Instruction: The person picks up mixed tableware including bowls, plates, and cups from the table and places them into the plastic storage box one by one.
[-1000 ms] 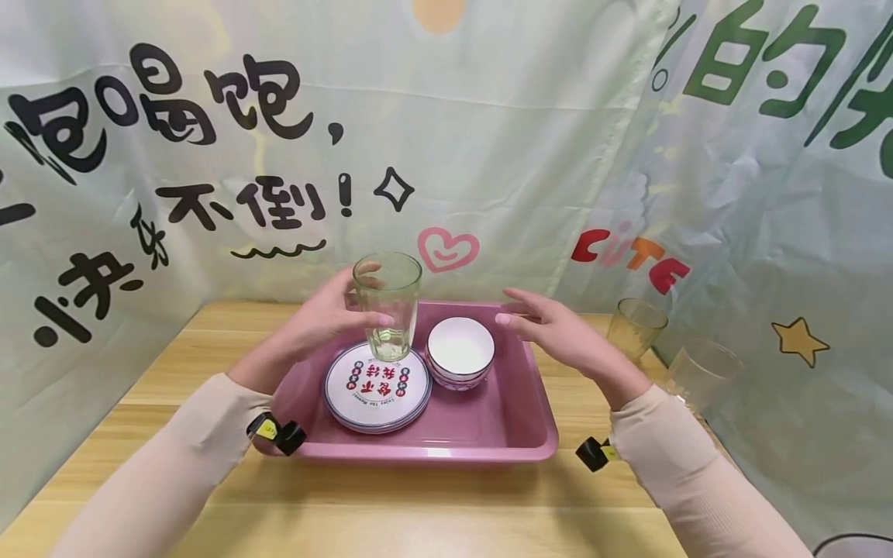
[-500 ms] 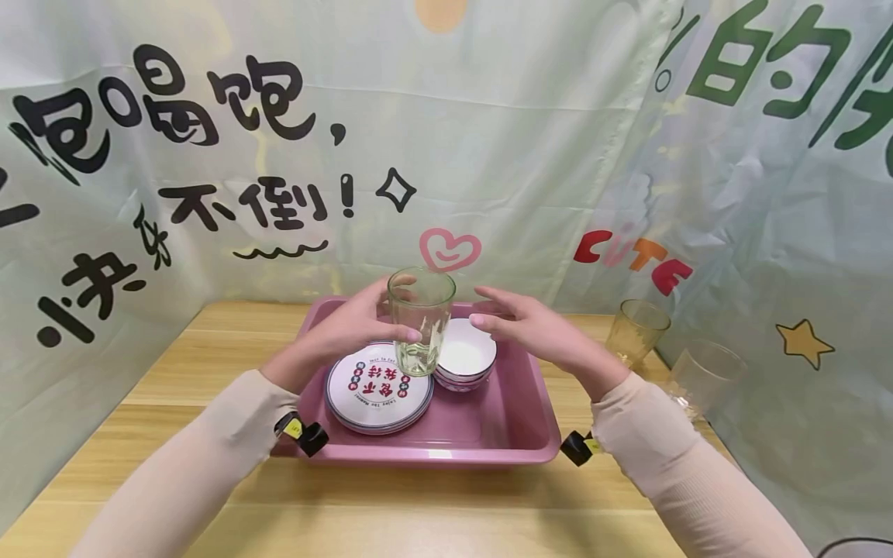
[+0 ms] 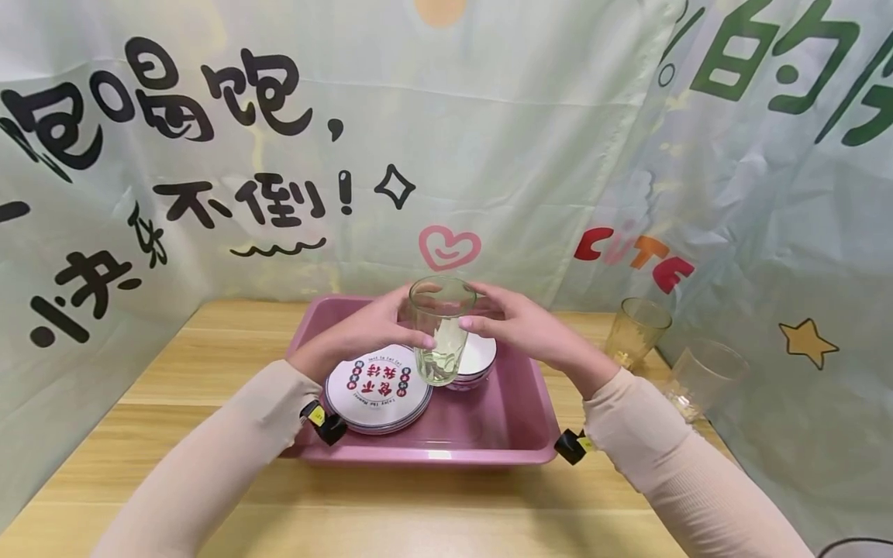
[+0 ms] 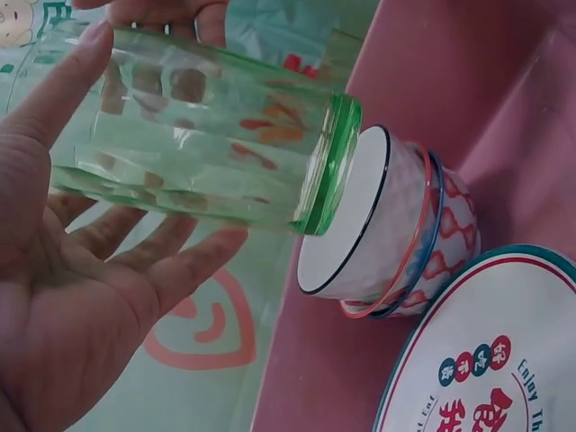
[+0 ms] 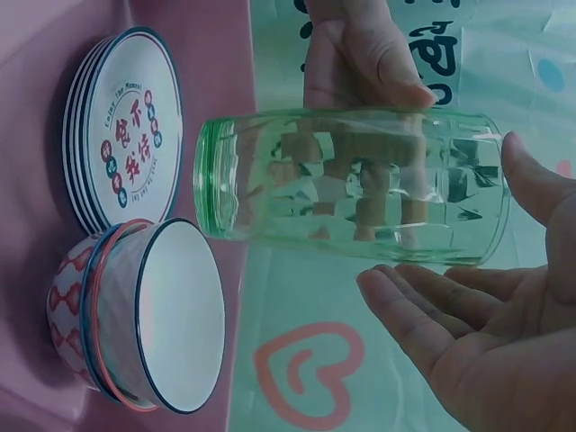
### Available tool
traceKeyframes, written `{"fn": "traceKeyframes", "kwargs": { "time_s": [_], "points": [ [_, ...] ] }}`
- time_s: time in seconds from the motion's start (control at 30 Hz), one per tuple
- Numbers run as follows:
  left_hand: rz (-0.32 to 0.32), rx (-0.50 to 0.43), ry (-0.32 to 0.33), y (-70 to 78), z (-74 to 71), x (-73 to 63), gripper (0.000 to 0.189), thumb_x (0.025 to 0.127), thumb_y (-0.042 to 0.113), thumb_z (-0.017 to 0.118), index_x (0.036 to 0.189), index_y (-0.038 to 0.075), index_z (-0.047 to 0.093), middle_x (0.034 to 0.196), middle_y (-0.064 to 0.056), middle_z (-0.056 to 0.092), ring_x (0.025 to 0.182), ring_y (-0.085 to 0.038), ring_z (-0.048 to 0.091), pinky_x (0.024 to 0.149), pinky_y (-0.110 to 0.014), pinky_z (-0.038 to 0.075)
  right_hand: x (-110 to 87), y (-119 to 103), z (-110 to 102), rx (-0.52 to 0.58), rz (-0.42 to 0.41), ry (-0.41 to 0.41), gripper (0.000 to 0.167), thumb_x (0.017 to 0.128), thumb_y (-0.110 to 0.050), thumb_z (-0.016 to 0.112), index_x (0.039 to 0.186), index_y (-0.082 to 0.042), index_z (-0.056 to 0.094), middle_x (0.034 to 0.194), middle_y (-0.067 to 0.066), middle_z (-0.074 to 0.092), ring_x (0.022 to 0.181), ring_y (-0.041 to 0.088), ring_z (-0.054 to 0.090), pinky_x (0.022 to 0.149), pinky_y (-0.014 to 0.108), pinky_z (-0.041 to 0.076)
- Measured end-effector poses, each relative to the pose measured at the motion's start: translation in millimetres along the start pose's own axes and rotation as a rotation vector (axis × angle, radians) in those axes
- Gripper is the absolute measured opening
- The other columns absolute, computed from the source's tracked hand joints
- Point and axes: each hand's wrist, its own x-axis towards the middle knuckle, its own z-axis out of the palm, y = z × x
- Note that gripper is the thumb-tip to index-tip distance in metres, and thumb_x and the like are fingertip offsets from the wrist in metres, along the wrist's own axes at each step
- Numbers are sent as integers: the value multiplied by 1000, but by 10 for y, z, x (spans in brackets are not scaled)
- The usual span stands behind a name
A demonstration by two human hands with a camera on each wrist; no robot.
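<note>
A pale green, clear glass tumbler [image 3: 441, 333] is held upright above the pink tub [image 3: 425, 454]. My left hand [image 3: 373, 322] grips it from the left, the thumb in front and the fingers round the back. From the right, my right hand [image 3: 519, 322] comes up to the upper part of the tumbler, thumb and fingers spread beside it; firm contact cannot be made out. Below, in the tub, lie stacked white plates [image 3: 377, 391] with red lettering. Stacked bowls [image 5: 175, 315] stand next to them, partly hidden behind the tumbler in the head view.
At the right edge of the wooden table [image 3: 446, 511] stand an amber-tinted glass [image 3: 636, 329] and a clear glass [image 3: 705, 376]. A printed cloth [image 3: 516, 170] hangs behind and along the sides. Part of a rimmed object [image 3: 854, 549] shows at the bottom right corner.
The left hand has carried the tumbler rightward and slightly down, from over the plates to in front of the bowls. The right hand has moved left, up to the tumbler.
</note>
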Motion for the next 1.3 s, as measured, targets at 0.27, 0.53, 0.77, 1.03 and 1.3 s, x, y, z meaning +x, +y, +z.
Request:
{"fn": "traceKeyframes", "kwargs": {
  "time_s": [0.27,0.53,0.77,1.03,1.3],
  "points": [
    [-13,-12,-42,-89,5,55,84,82,4,77,151,17,32,139,-9,52,123,-41,48,92,-48,51,19,61,41,5,-21,6,81,88,-38,73,154,-16,30,141,9,51,130,26,48,104,45,43],
    [29,-9,-99,-125,16,86,86,80,4,79,151,16,31,142,-10,51,126,-27,50,100,-45,46,-29,116,82,-10,-41,43,81,86,-41,75,151,-16,34,138,9,54,125,25,52,101,45,46],
    [70,22,-147,-209,49,113,81,82,6,79,149,15,35,144,-12,48,130,-24,46,104,-44,43,-74,221,129,26,-64,28,76,87,-35,75,149,-10,37,135,12,55,117,25,58,96,43,49],
    [-7,151,-137,-286,85,95,79,80,16,82,146,14,38,136,-4,55,119,-21,55,96,-39,49,-86,332,187,44,-70,-13,70,87,-31,76,144,-9,42,127,13,60,116,26,59,94,39,51],
    [-47,244,-144,-321,115,84,88,75,20,87,146,15,35,133,-3,54,118,-18,55,98,-36,47,-91,382,214,18,-27,-46,75,86,-29,77,144,-2,38,125,16,62,114,27,60,96,43,49]
  ]
}}
